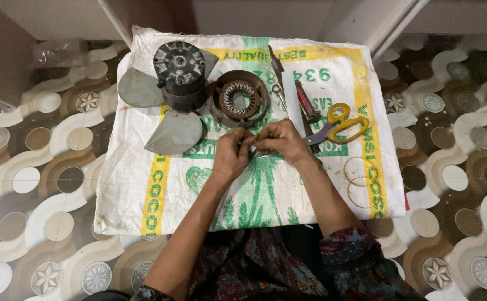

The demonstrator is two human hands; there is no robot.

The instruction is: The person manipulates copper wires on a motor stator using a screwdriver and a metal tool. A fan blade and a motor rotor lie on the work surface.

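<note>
My left hand and my right hand meet over the middle of a white woven sack spread on the floor. Both pinch a small thin pale piece between their fingertips; what it is I cannot tell. Just beyond the hands lies a round motor stator with copper windings. To its left stands a dark fan motor with grey metal blades.
Yellow-handled scissors lie right of my right hand, beside a red-handled tool, a dark narrow tool and a white strip. Patterned floor tiles surround the sack. Walls stand behind.
</note>
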